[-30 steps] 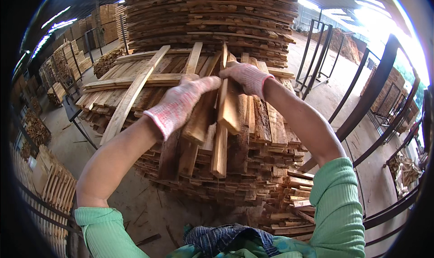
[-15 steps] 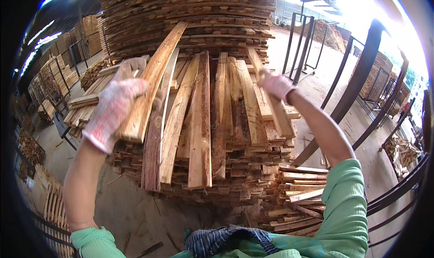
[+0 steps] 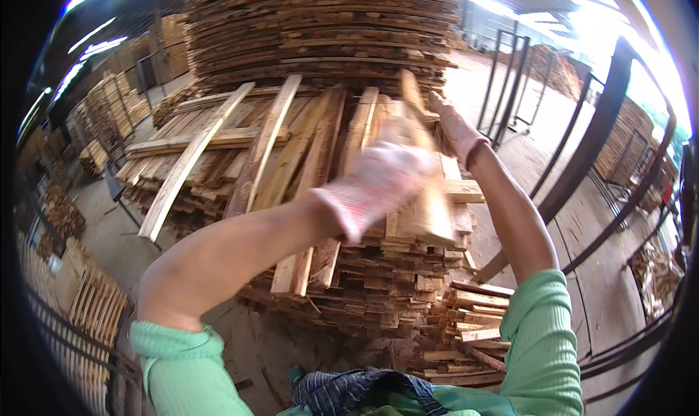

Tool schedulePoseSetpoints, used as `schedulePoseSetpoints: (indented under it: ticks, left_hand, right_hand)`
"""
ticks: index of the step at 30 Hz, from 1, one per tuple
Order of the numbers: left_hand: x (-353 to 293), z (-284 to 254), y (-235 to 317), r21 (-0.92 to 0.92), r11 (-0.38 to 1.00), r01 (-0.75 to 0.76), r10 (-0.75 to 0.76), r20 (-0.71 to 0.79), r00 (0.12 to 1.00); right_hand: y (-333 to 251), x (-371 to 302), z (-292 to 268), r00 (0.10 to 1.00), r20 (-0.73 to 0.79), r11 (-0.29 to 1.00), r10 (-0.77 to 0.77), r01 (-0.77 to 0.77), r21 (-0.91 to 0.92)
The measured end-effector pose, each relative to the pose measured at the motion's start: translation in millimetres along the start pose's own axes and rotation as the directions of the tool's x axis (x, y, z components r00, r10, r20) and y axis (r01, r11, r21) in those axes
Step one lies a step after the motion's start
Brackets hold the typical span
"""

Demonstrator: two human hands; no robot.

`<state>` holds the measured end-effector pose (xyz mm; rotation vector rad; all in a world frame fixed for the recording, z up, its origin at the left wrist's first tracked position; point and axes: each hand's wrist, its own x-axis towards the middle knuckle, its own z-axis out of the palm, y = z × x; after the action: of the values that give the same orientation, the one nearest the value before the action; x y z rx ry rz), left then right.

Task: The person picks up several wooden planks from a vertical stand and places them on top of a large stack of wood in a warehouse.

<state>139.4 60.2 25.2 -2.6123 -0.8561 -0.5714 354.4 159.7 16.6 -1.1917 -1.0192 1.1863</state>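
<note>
My left hand (image 3: 386, 179), in a pale pink-and-white glove, reaches across the stack and is smeared by motion. It is over or against a blurred wooden board (image 3: 435, 216) on the right side; whether its fingers close on it is unclear. My right hand (image 3: 457, 128), gloved too, is beside the far part of that board, with its fingers stretched out. Between my arms, several rough boards (image 3: 295, 274) lie lengthwise on the stack. To the left, a pale board (image 3: 182, 172) and a bark-edged board (image 3: 269, 139) lie slanted over the layer below.
A tall wall of stacked boards (image 3: 320, 30) stands right behind. Dark metal posts (image 3: 582, 157) rise at the right. A lower pile of short wood pieces (image 3: 473, 336) sits near my right side. More stacked timber (image 3: 109, 110) stands at the far left.
My left hand has let go of the bark-edged board, which now lies on the stack, and has swung right. My right hand has shifted toward the far end of the right-hand board. The view has shifted slightly.
</note>
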Motion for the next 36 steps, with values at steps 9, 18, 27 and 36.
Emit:
schedulePoseSetpoints:
  ticks: [9,18,27,36]
  left_hand:
    - [-24,-36,-7,-0.424,0.867,0.264,-0.193,0.204,0.960]
    - [-173,-46,-88,-0.203,0.675,0.709,-0.586,0.437,0.682]
    - [-156,-68,-82,-0.329,0.660,0.675,-0.570,0.366,0.736]
    - [-151,-50,-36,0.019,0.713,0.700,-0.626,0.468,0.625]
  right_hand:
    - [46,46,-38,0.954,0.239,-0.239,-0.181,0.193,-0.952]
    - [59,55,-32,0.826,0.507,-0.657,-0.244,0.244,-0.713]
    - [61,54,-22,0.943,0.215,0.074,-0.255,0.241,-0.968]
    - [50,37,-20,0.962,0.273,0.116,0.013,0.270,-0.956]
